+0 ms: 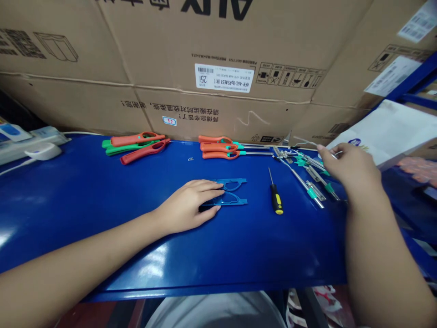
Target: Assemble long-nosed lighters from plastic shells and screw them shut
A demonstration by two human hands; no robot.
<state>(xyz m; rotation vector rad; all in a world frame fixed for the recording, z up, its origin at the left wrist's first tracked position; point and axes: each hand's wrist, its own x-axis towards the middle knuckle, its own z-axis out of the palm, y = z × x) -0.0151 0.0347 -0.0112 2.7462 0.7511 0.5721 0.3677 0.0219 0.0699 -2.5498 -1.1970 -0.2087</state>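
Two blue plastic handle halves (pixel 243 201) are lying side by side near the middle of a glossy blue table (pixel 136 264), their looped ends pointing right. The person's left hand (pixel 193 202) is covering their other ends. Its fingers are reaching over the pieces, with the tips just left of the loop openings; the thumb is spreading apart from them, lying along the near edge of the closer half. The hand is resting over the halves rather than clamping them.

Beyond the fingertips, a black-and-yellow screwdriver (pixel 277 202) is lying with its shaft pointing away. Farther right, the right hand (pixel 355 168) is hovering over a cluster of metal rods with green parts (pixel 309 183). A thin pale wire (pixel 303 140) is running up to its fingers; whether they are pinching it, I cannot tell.

Behind the left hand, orange handles (pixel 218 147) are lying in a stack, with red and green handles (pixel 139 148) to their left. A large cardboard box (pixel 164 54) is standing along the back.
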